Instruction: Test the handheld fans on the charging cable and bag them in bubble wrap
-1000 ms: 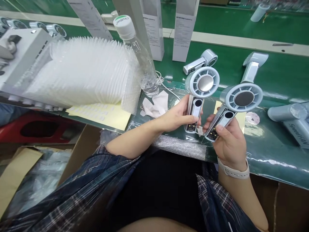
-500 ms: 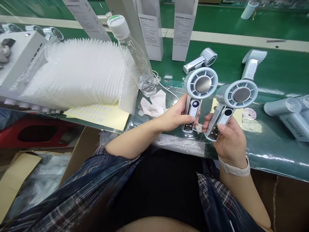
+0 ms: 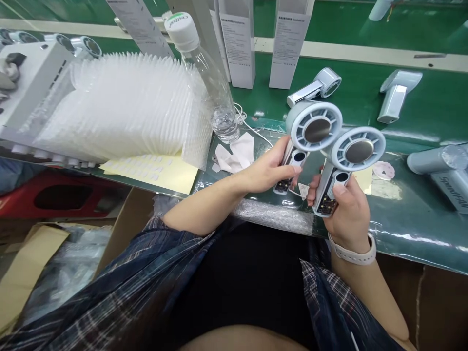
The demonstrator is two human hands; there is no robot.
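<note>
My left hand (image 3: 272, 168) is wrapped round the handle of a pale blue handheld fan (image 3: 297, 129), its thumb lying near the dark round display. In my right hand (image 3: 347, 204) is a second handheld fan (image 3: 331, 151) of the same kind, the thumb just below its display. Both displays are dark. The lower front of each handle shows a bare circuit board. The two round fan heads touch or overlap, both tilted up and to the right. Under my hands, a small white tag (image 3: 303, 190) lies by a thin white cable.
Behind the hands lie two more handheld fans (image 3: 393, 100). Tall white boxes (image 3: 237, 53) and a plastic bottle (image 3: 223, 122) stand at the back. A stack of bubble-wrap sleeves (image 3: 127, 107) sits left on yellow sticker sheets (image 3: 175, 180). More fan parts (image 3: 438, 161) lie at right.
The left fan has tilted to the right, bringing its head against the right fan's head. Its display, which read 20, is now dark. My left thumb has moved up the handle.
</note>
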